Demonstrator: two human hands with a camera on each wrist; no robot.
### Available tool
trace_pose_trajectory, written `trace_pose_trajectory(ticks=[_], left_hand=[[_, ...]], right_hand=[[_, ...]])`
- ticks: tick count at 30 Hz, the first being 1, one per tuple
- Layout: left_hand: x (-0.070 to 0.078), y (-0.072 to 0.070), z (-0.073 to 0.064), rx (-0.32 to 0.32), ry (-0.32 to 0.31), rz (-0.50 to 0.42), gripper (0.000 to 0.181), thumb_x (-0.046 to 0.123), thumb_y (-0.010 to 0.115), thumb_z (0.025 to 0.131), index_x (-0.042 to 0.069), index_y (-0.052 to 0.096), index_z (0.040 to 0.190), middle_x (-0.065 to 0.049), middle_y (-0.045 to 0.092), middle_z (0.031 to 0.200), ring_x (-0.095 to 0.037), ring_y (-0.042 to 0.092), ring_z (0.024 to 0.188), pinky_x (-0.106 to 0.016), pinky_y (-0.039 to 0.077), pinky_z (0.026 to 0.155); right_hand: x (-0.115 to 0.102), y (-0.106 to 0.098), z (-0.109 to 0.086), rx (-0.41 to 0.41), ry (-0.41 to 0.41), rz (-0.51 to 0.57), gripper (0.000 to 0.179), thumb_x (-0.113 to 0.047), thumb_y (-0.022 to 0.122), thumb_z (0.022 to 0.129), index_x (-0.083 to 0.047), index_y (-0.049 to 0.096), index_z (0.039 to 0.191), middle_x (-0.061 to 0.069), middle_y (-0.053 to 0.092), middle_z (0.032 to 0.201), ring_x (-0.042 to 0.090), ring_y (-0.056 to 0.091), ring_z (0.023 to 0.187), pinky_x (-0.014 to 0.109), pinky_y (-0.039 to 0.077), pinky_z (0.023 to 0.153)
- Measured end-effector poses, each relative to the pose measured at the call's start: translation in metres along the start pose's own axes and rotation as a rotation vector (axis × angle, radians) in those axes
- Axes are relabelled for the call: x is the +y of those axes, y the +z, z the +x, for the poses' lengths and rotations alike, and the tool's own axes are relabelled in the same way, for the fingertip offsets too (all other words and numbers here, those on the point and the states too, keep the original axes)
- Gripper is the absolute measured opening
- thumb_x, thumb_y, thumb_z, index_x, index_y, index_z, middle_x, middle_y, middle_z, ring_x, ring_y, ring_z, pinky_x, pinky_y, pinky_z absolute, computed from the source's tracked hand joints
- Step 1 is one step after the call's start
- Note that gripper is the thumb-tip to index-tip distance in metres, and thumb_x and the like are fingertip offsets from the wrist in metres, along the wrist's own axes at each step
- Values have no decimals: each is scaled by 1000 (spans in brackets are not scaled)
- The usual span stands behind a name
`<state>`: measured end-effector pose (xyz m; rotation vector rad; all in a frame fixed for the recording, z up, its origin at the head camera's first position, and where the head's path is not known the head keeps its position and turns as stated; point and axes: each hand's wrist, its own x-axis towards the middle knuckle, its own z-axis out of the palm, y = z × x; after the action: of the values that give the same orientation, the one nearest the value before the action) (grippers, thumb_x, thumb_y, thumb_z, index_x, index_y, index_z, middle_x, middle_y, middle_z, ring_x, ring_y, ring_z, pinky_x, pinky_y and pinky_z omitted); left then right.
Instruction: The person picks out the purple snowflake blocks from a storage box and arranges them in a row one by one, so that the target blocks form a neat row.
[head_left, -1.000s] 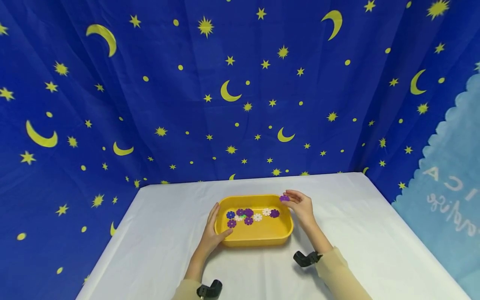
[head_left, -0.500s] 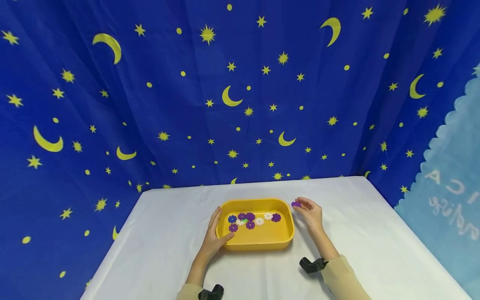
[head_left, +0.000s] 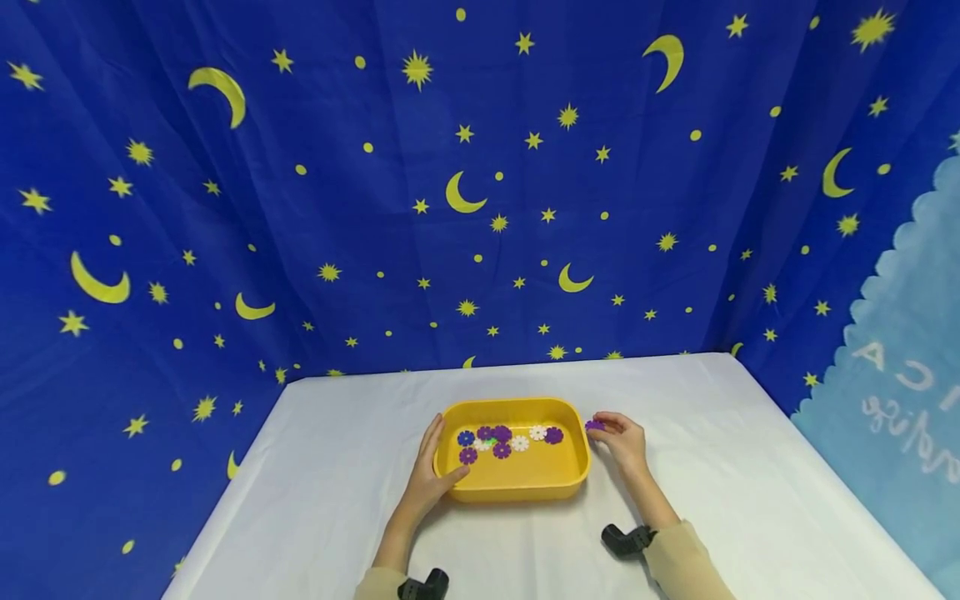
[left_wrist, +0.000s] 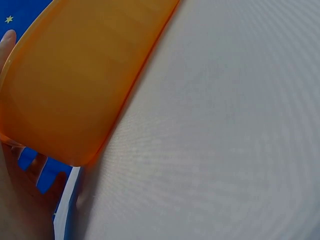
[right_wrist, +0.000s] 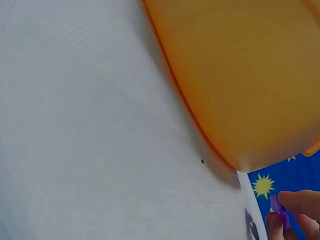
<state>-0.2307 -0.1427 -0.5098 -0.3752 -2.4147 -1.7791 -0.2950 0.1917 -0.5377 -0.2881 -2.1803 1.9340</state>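
A yellow plastic tray (head_left: 517, 492) stands on the white-covered table. Inside lie several small notched flower-shaped discs: purple discs (head_left: 502, 450), white discs (head_left: 520, 443), a blue disc (head_left: 466, 437) and a bit of green. My left hand (head_left: 426, 475) grips the tray's left end, thumb over the rim and fingers along the outside wall. Just beyond the right end, my right hand (head_left: 624, 443) pinches another purple flower disc (head_left: 594, 425) between thumb and fingers. In the right wrist view this held disc (right_wrist: 279, 212) shows edge-on at the fingertips.
White cloth (head_left: 712, 467) covers the table around the tray. Behind it hangs a blue curtain (head_left: 360, 225) with yellow moons and stars. A light blue panel (head_left: 900, 375) with lettering is at the right. A dark wrist camera (head_left: 626, 540) sits on my right forearm.
My right hand has moved right with the purple disc, from over the tray's right rim to outside it, then lower and nearer. The left hand has kept its grip on the tray.
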Motion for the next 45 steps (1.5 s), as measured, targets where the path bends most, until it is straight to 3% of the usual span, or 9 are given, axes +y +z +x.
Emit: trace_pose_trajectory(ticks=[6, 11, 18, 25, 31, 38, 45], left_hand=[[-1, 0, 0, -4, 2, -7, 89, 14, 75, 77, 1, 24, 150, -18, 13, 160, -41, 12, 147, -63, 13, 116], [0, -1, 0, -7, -5, -3, 88, 13, 74, 78, 1, 24, 150, -17, 13, 160, -40, 12, 147, -63, 12, 116], [0, -1, 1, -9, 12, -3, 88, 12, 74, 78, -1, 24, 149, -19, 13, 159, -41, 12, 146, -63, 12, 116], [-34, 4, 9, 20, 19, -3, 89, 14, 76, 77, 10, 26, 151, -10, 14, 161, -37, 13, 147, -62, 12, 117], [-41, 4, 9, 21, 65, -14, 92, 23, 77, 76, 12, 26, 151, -12, 15, 160, -36, 14, 147, -60, 12, 118], [-41, 4, 10, 21, 64, -3, 91, 24, 77, 76, 11, 26, 151, -12, 15, 160, -36, 15, 147, -59, 13, 118], [-41, 4, 9, 23, 71, 0, 92, 25, 77, 76, 12, 25, 151, -11, 15, 161, -37, 15, 147, -62, 13, 117]], right_hand=[[4, 1, 0, -9, -18, -23, 36, 9, 71, 76, 15, 60, 110, 31, 65, 111, 3, 67, 77, 7, 53, 68], [6, 1, -1, -13, -11, -11, 36, 10, 70, 76, 16, 60, 110, 32, 64, 110, -2, 64, 75, 7, 53, 68], [4, 2, 0, -4, -33, -21, 27, 4, 64, 85, 16, 61, 109, 29, 67, 106, -7, 60, 69, 9, 52, 68], [2, 0, 0, 102, -75, -137, 23, -7, 63, 88, 11, 68, 101, 25, 72, 95, -5, 61, 67, 6, 46, 60], [2, -1, -1, 183, -87, -170, 21, -7, 58, 89, 9, 69, 98, 26, 71, 96, -6, 60, 65, 3, 45, 59], [-2, -3, -2, 116, -47, -128, 27, -5, 48, 94, 12, 65, 105, 28, 69, 103, -5, 62, 71, 6, 50, 64], [-3, -3, -1, 120, -14, -64, 27, -5, 50, 94, 14, 63, 108, 27, 69, 103, -8, 61, 67, 7, 52, 65]])
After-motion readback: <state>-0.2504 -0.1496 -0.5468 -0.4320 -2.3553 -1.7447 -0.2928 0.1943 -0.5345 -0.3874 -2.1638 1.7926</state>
